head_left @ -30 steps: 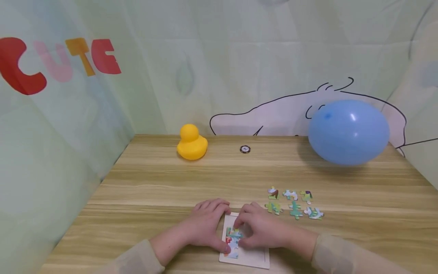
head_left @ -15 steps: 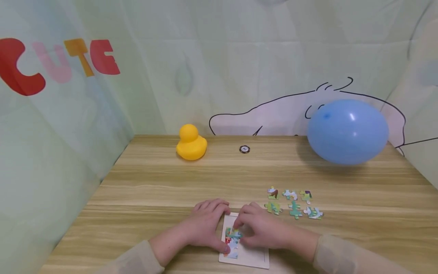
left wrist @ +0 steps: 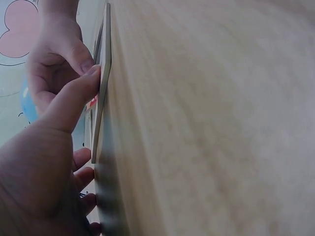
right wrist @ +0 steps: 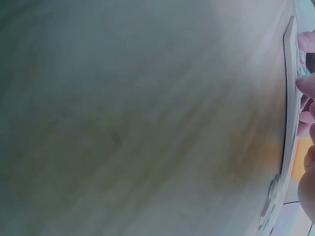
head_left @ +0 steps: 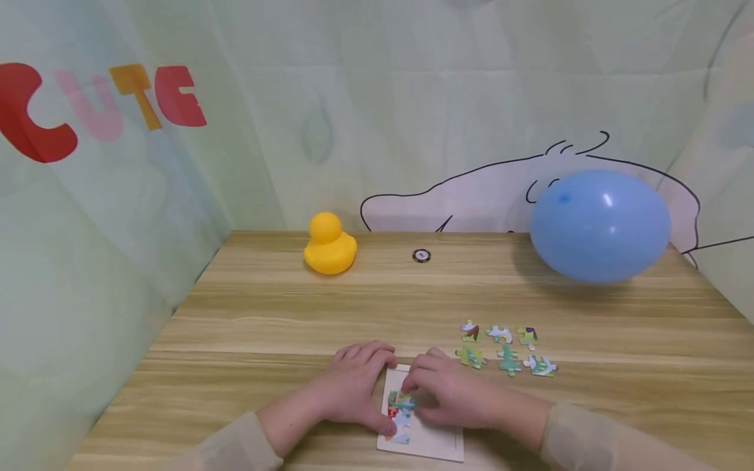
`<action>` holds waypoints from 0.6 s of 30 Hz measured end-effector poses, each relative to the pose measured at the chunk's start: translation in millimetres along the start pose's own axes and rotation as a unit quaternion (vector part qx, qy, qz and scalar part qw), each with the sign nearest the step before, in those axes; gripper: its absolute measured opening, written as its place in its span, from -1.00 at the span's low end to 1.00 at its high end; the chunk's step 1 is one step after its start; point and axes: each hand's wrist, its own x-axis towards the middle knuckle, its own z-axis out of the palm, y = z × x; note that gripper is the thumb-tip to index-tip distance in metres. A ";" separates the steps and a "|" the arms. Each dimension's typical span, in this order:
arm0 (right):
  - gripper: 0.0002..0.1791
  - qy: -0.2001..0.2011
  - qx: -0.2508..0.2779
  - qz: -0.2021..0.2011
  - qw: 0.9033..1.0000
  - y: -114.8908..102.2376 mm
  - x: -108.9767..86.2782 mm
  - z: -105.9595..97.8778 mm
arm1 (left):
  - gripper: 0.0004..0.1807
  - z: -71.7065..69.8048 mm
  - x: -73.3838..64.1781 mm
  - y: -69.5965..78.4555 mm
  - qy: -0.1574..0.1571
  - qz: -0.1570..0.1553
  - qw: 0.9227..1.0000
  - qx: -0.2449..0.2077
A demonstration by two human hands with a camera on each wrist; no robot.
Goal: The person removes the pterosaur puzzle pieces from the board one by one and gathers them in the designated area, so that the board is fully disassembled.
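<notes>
In the head view a pale puzzle tray (head_left: 432, 445) lies at the table's near edge, with joined jigsaw pieces (head_left: 402, 435) along its left side. My left hand (head_left: 353, 386) spans that side: the thumb rests over the lower pieces and the index fingertip is at the far corner. In the left wrist view the thumb (left wrist: 81, 93) lies against the tray's top face. My right hand (head_left: 450, 392) pinches a green jigsaw piece (head_left: 406, 400) between index finger and thumb, at the top of the joined column. Its thumb tip is partly hidden.
Several loose jigsaw pieces (head_left: 509, 361) lie in two rows on the wooden table (head_left: 265, 314), right of and beyond the tray. Farther back are a yellow rubber duck (head_left: 330, 245), a poker chip (head_left: 421, 256) and a blue balloon (head_left: 601, 229). A printed curtain (head_left: 353, 98) hangs behind.
The green piece under my right fingers has shifted very slightly, and the right thumb has drawn in a little toward it. The left hand and the tray stay in place.
</notes>
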 end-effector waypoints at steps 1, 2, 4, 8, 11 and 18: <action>-0.71 0.002 -0.005 -0.004 1.000 0.4 0.1 0.3 | -0.07 -0.3 0.0 0.1 -0.001 0.000 1.000 -0.001; -0.71 0.004 -0.010 -0.008 1.000 0.7 0.2 0.7 | -0.07 -0.6 -0.1 0.2 -0.002 -0.001 1.000 -0.002; -0.72 0.005 -0.020 -0.015 1.000 1.4 0.7 1.3 | -0.07 -1.1 -0.2 0.2 -0.004 -0.001 1.000 -0.002; -0.72 0.010 -0.035 -0.030 0.999 2.2 1.5 1.6 | -0.07 -1.8 -0.3 0.0 -0.008 -0.001 1.000 -0.004; -0.72 0.016 -0.045 -0.043 0.998 2.7 2.3 1.8 | -0.07 -1.9 -0.3 -0.1 -0.009 0.000 1.000 -0.003; -0.72 0.031 -0.051 -0.064 0.996 1.6 5.4 0.2 | -0.08 -1.4 0.3 0.3 -0.008 0.002 1.000 -0.001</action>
